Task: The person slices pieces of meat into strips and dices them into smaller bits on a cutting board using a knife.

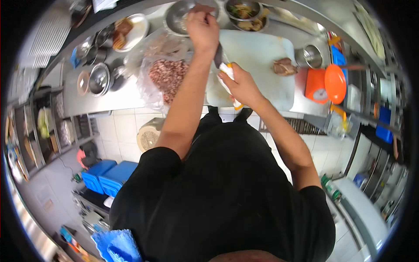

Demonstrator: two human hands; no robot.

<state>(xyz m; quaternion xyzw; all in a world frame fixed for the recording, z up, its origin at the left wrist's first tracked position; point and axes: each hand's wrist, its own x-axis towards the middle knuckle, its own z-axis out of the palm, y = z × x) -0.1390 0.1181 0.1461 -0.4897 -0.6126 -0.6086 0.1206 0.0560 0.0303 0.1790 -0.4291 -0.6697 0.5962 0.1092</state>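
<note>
My left hand [203, 29] reaches over a metal bowl [171, 18] at the far side of the counter. Its fingers are closed at a brownish-pink piece of meat [204, 8]; part of the grip is hidden. In my right hand [242, 86] is a knife [227, 72] with a white and yellow handle, its dark blade pointing away over the left part of the white cutting board [257, 48]. Another piece of meat [284, 67] lies at the board's right edge. Left of the board, chopped meat [168, 76] sits in a clear plastic bag, partly behind my left forearm.
An orange kitchen scale [315, 87] and a metal container [310, 56] stand right of the board. Metal bowls with food [244, 11] are at the back. On the left are a white plate [139, 32] with meat and a steel bowl [99, 80]. A shelf edge overhangs the back.
</note>
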